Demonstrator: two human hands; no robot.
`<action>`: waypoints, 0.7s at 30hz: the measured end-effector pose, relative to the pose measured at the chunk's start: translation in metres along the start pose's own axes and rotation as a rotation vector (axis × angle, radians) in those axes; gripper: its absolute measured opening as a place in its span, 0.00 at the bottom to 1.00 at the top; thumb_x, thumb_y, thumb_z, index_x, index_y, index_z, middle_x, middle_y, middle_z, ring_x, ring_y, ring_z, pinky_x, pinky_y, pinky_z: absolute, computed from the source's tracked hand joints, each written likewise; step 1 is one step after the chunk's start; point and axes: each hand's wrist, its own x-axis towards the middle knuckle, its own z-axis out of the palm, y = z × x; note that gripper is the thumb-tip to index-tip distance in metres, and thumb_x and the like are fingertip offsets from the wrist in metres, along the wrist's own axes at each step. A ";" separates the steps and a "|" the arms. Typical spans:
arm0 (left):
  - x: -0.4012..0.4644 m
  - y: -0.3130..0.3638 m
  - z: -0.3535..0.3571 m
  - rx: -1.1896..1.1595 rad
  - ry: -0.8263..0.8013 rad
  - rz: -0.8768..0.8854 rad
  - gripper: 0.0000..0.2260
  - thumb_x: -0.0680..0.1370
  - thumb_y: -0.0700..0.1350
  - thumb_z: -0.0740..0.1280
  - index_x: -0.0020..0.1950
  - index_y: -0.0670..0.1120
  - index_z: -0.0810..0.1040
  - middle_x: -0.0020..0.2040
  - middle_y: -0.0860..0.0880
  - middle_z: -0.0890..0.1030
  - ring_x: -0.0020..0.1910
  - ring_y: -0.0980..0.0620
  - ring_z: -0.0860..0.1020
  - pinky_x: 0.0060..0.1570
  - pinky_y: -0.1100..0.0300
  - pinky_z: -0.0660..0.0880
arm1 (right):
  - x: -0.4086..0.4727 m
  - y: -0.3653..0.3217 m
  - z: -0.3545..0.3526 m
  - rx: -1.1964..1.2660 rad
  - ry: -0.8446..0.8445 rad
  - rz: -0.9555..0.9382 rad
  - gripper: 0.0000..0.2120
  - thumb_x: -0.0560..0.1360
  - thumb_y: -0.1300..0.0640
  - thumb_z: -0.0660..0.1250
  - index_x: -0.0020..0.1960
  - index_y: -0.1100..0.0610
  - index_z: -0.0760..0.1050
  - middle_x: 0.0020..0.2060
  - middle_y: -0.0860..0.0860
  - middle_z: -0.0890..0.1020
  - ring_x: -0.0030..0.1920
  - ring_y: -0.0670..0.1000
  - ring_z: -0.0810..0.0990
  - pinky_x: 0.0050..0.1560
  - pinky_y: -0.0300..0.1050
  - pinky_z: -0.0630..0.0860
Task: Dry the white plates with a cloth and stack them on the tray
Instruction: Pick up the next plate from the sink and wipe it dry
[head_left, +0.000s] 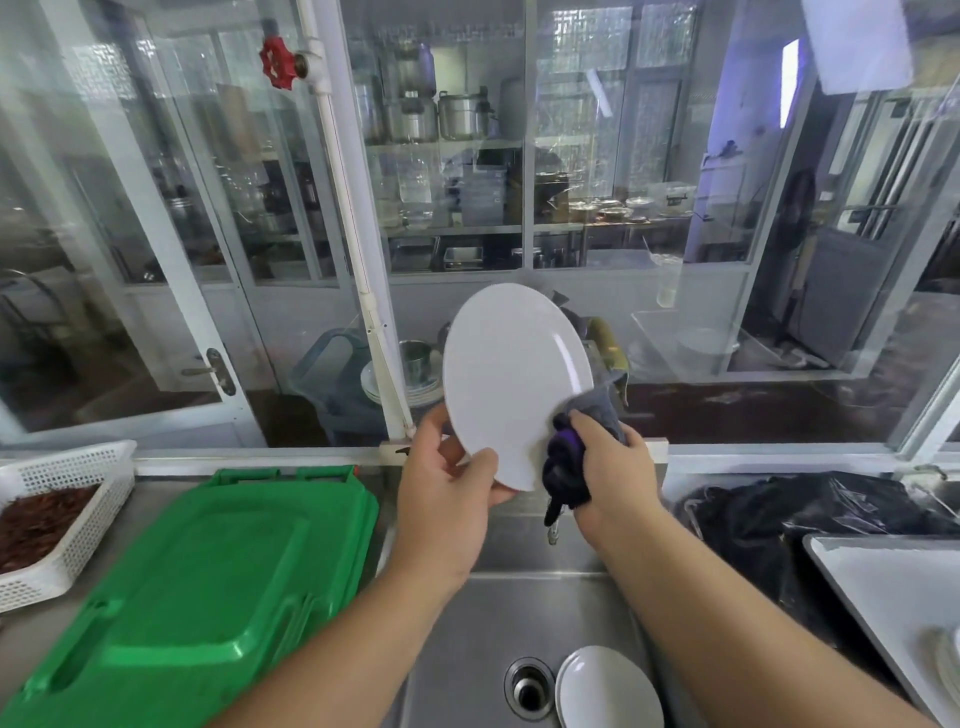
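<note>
A white oval plate (511, 374) is held upright above the sink, its face toward me. My left hand (447, 493) grips its lower edge, thumb on the front. My right hand (610, 478) grips a dark purple and grey cloth (569, 462) bunched against the plate's lower right rim. Another white plate (605, 686) lies in the steel sink (467, 649) beside the drain. At the far right a white tray (883, 587) carries the edge of stacked white plates (948, 660).
Stacked green plastic lids (208, 571) lie on the counter at left, beside a white basket (67, 499) of dark red bits. A black plastic bag (810, 514) sits right of the sink. Glass panels stand close behind the counter.
</note>
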 end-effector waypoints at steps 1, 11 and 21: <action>-0.003 -0.005 0.000 -0.004 -0.003 -0.005 0.25 0.73 0.35 0.68 0.58 0.64 0.79 0.57 0.50 0.86 0.57 0.48 0.85 0.47 0.45 0.85 | 0.000 0.003 -0.002 0.017 0.013 0.014 0.12 0.76 0.58 0.77 0.57 0.52 0.79 0.38 0.53 0.87 0.33 0.53 0.86 0.35 0.52 0.85; 0.027 0.031 -0.028 0.045 -0.060 -0.141 0.25 0.69 0.50 0.73 0.64 0.69 0.77 0.57 0.58 0.84 0.61 0.46 0.80 0.41 0.54 0.83 | 0.015 -0.032 -0.006 -0.381 -0.138 -0.309 0.14 0.71 0.55 0.79 0.52 0.41 0.82 0.44 0.52 0.87 0.33 0.51 0.85 0.29 0.46 0.81; 0.042 0.036 -0.051 0.046 -0.169 -0.251 0.24 0.80 0.31 0.65 0.64 0.59 0.81 0.58 0.48 0.86 0.57 0.39 0.84 0.45 0.44 0.84 | 0.021 -0.062 0.002 -0.612 -0.221 -0.468 0.16 0.71 0.53 0.80 0.51 0.36 0.80 0.49 0.48 0.84 0.37 0.47 0.86 0.32 0.45 0.83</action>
